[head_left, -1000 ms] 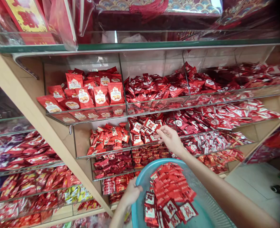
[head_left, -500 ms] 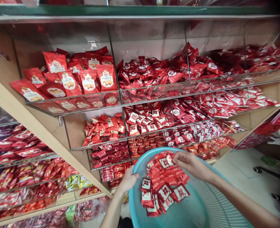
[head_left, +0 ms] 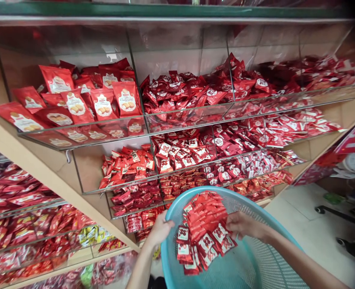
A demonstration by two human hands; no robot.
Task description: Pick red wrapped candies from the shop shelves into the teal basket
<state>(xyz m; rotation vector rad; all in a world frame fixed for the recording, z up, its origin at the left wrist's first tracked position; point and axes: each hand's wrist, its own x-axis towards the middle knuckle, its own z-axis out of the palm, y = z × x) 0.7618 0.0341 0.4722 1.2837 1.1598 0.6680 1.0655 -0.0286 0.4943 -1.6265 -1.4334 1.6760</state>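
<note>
A turquoise plastic basket (head_left: 169, 257) with mesh sides is tilted toward me at the bottom centre. My left hand (head_left: 161, 229) is closed over its left rim, thumb on the inside. Small red snack packets (head_left: 205, 214) lie in the basket, several in overlapping rows and others with white flower-marked labels in front. Inside the basket, my right hand (head_left: 245, 225) has its fingers curled in a pinch at the right edge of these packets, at a red-and-white packet (head_left: 219, 233). Its fingertips are partly hidden.
Glass-fronted shelves (head_left: 189, 124) of red packets rise ahead, close behind the basket's far rim. A wooden divider (head_left: 59, 180) slants down at left, beside more shelves of packets. At right are the tiled floor (head_left: 300, 208) and a chair's wheeled base (head_left: 339, 216).
My right hand has moved down and slightly right, from the upper packets to the pile's right edge. A labelled packet there now sits closer to the others. My left hand stays on the rim.
</note>
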